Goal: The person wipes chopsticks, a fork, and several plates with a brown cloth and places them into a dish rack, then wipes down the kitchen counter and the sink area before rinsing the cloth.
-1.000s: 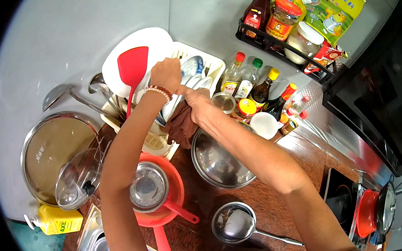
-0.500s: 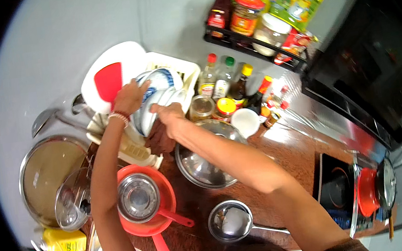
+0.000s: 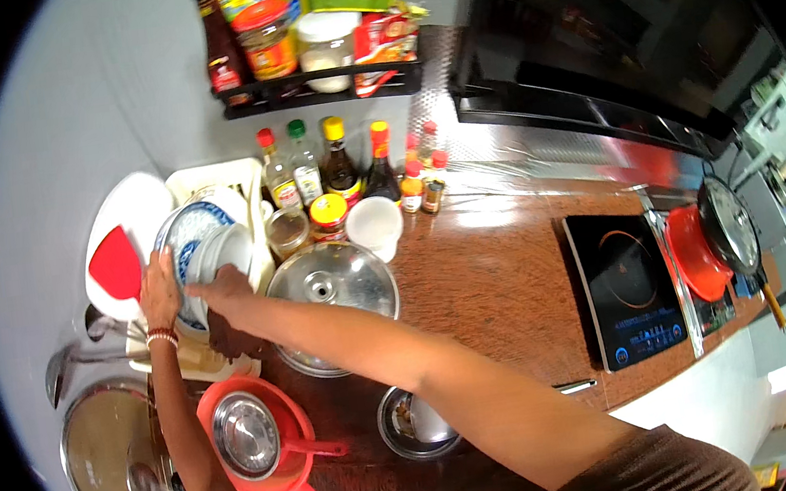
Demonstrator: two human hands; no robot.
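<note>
At the left, a cream dish rack (image 3: 252, 179) holds a blue-and-white patterned dish (image 3: 198, 217) and white bowls (image 3: 229, 251) tilted together. My left hand (image 3: 159, 292), with a beaded bracelet at its wrist, closes on the near left rim of the patterned dish. My right hand (image 3: 224, 294) reaches across to the white bowls, its thumb and finger pinched at their near edge; the other fingers are partly hidden. A dark brown cloth-like thing (image 3: 231, 339) hangs just below the right hand; I cannot tell whether that hand holds it.
A domed steel lid (image 3: 344, 286) and sauce bottles (image 3: 340, 166) stand right of the rack. Nearer lie a red pan (image 3: 289, 479) with a steel strainer (image 3: 247, 435), and a small saucepan (image 3: 406, 430). An induction cooktop (image 3: 626, 290) is farther right, a wall shelf (image 3: 315, 88) above.
The view has swung right, so the rack and both hands appear farther left and lower, and more of the cooktop shows. Both hands stay at the dishes.
</note>
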